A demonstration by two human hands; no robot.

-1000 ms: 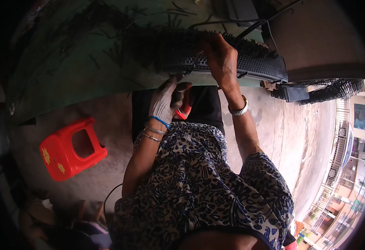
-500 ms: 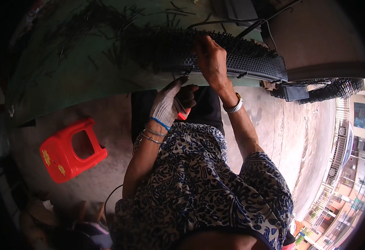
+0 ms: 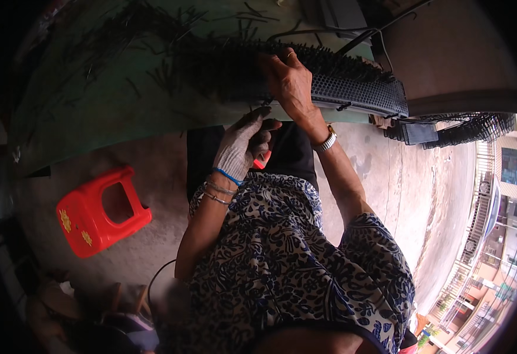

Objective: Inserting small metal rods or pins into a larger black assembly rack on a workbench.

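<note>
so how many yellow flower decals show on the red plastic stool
2: an upper-left decal and a lower-right decal, on the left part of the red plastic stool. Hidden sides may bear more.

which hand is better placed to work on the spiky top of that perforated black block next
Probably the right: the bare right hand is at the spiky top of the perforated black block, while the gloved left hand is lower, by the block's near edge.

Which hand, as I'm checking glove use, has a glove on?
The left hand, in a pale knitted glove; the right hand, over the black perforated strip, is bare, with a metal-banded watch at its wrist.
</note>
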